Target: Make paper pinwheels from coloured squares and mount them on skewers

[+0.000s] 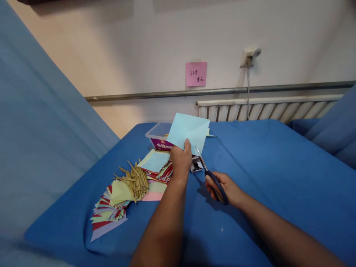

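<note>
Pale-blue paper sheet (188, 130): pinched upright in left hand (181, 160); right hand (224, 188) grips scissors (211, 175), blades at its lower edge. Cutting step; next calls for steady alignment.

The blue paper (187, 130) hides most of the plastic box (157, 134) behind it. The left hand (181, 160) covers part of a small metal object (196, 166) (unidentifiable). Writing on the pink note (196, 73) is too small to read.
</note>
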A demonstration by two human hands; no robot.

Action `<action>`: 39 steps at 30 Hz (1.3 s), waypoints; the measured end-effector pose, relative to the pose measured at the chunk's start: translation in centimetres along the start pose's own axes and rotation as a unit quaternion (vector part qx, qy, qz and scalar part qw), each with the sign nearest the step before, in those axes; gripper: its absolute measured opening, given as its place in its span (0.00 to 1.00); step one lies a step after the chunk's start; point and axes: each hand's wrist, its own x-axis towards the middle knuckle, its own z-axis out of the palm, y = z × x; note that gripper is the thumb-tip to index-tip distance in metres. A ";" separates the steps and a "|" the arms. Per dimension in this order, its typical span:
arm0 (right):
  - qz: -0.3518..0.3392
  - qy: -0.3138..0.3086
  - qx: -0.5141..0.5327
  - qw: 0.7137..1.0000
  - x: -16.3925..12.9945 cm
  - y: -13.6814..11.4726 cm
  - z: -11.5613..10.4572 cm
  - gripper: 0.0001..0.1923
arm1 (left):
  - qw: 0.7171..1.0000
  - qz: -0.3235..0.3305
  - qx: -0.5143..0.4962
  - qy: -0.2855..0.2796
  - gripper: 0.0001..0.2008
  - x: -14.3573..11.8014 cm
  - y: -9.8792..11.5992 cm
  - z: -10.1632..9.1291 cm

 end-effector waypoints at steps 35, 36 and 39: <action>-0.038 0.003 -0.009 0.999 -0.1 -0.2 -0.3 0.25 | 0.999 0.029 -0.007 -0.029 0.14 -0.1 -0.2 0.2; -0.037 0.004 -0.012 0.999 -0.1 -0.2 -0.3 0.25 | 0.999 0.032 -0.007 -0.031 0.14 -0.1 -0.2 0.2; -0.038 0.004 -0.022 0.999 -0.2 -0.1 -0.4 0.25 | 0.999 0.031 -0.005 -0.032 0.14 -0.1 -0.1 0.2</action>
